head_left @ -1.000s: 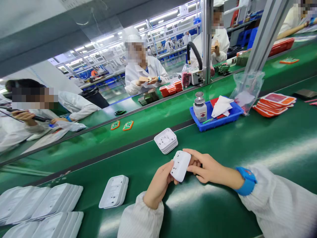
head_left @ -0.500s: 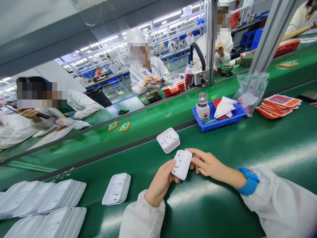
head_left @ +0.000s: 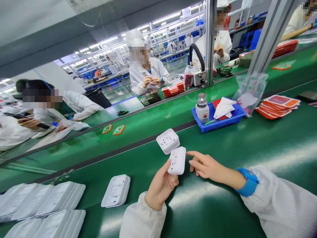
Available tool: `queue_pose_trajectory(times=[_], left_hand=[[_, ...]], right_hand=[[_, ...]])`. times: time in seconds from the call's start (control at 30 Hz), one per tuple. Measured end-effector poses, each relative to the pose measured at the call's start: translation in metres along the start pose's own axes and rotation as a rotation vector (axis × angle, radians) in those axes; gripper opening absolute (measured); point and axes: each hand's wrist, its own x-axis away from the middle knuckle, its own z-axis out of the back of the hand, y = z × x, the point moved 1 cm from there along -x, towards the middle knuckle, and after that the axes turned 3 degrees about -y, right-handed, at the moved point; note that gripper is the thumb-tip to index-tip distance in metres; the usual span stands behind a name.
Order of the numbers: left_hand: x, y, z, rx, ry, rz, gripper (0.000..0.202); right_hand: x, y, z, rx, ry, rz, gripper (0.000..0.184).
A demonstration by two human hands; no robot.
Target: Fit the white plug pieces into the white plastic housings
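Gripped between the thumb and fingers of my left hand [head_left: 162, 183] is a white plastic housing [head_left: 177, 161], tilted, with small slots and holes in its face. My right hand [head_left: 206, 166] is just right of the housing, its index finger stretched toward the edge and the other fingers loosely curled; nothing shows in it. Right behind the held piece stands a short stack of similar white housings [head_left: 167, 140]. Farther left, a smaller stack of white housings [head_left: 116, 191] lies on the green work surface [head_left: 205, 205]. A blue wristband [head_left: 248, 181] circles my right wrist.
Rows of white housings [head_left: 56, 200] fill the lower left. A blue tray [head_left: 220, 124] holds a dispenser bottle [head_left: 202, 110] and white wipes. Orange-red panels [head_left: 277, 106] are stacked at right. Green boards with orange edges [head_left: 119, 129] lie on the belt; co-workers sit beyond.
My left hand has shifted the housing slightly left and turned it. My right hand's fingers have come away from its edge. The boards on the far belt have moved left.
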Motion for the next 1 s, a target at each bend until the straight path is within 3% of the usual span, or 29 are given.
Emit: queue_pose_trajectory(times=[0.17,0.37,0.47,0.53,0.57,0.63,0.73,0.77,0.83,0.9,1.0], left_hand=[[0.004,0.003,-0.008,0.055,0.06,0.033,0.033],[0.0,-0.001,-0.003,-0.016,0.034,-0.018,0.021],[0.005,0.006,0.0,-0.188,-0.055,-0.099,0.023],[0.016,0.017,0.001,-0.417,-0.047,-0.178,0.029],[0.024,0.024,0.001,-0.56,0.001,-0.238,0.03],[0.043,0.038,0.002,-0.885,0.207,-0.459,0.028],[0.072,0.055,0.01,-1.332,0.676,-0.916,0.022],[0.08,0.059,0.016,-1.431,0.818,-1.002,0.022],[0.092,0.066,0.032,-1.548,1.029,-1.001,0.025],[0.101,0.074,0.052,-1.583,1.182,-0.88,0.027],[0.113,0.081,0.078,-1.558,1.317,-0.698,0.026]], right_hand=[[0.0,0.0,-0.001,-0.031,-0.01,-0.047,0.039],[0.002,-0.001,0.0,-0.026,-0.027,-0.057,0.034],[0.005,-0.005,-0.001,0.006,-0.072,-0.074,0.026],[0.007,-0.008,-0.002,0.026,-0.1,-0.091,0.024],[0.007,-0.008,-0.002,0.033,-0.103,-0.102,0.025],[0.008,-0.008,-0.002,0.048,-0.098,-0.131,0.028],[0.008,-0.006,-0.003,0.09,-0.1,-0.166,0.031],[0.007,-0.005,-0.003,0.097,-0.103,-0.178,0.033],[0.007,-0.005,-0.003,0.106,-0.106,-0.195,0.035],[0.006,-0.007,-0.003,0.134,-0.108,-0.186,0.037],[0.005,-0.012,-0.002,0.197,-0.11,-0.156,0.039]])
